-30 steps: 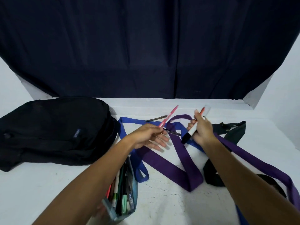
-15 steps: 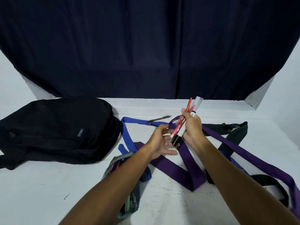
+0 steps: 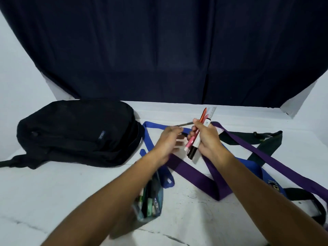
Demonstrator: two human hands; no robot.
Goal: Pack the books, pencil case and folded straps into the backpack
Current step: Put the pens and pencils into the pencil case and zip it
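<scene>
My right hand [image 3: 209,141] is shut on a bundle of pens [image 3: 194,142]: a black-and-white marker, a pink pen, an orange pen and a clear ruler, held upright above the straps. My left hand [image 3: 166,142] is blurred, its fingertips curled at a dark pen on the blue strap [image 3: 147,139]; I cannot tell if it grips it. A grey pen [image 3: 184,123] lies just beyond. The open pencil case [image 3: 153,203], holding several pens, lies under my left forearm. The black backpack [image 3: 76,132] lies zipped at the left. A purple strap [image 3: 193,176] and a dark strap [image 3: 269,139] sprawl unfolded.
The white table [image 3: 62,192] ends at a dark curtain [image 3: 159,50] behind. A blue cloth piece [image 3: 255,169] and a black strap loop [image 3: 308,197] lie at the right, under my right forearm. No books are in view.
My left hand passed the pink pen to my right hand, which now holds it with the marker. My left hand has moved back toward the pens on the blue strap.
</scene>
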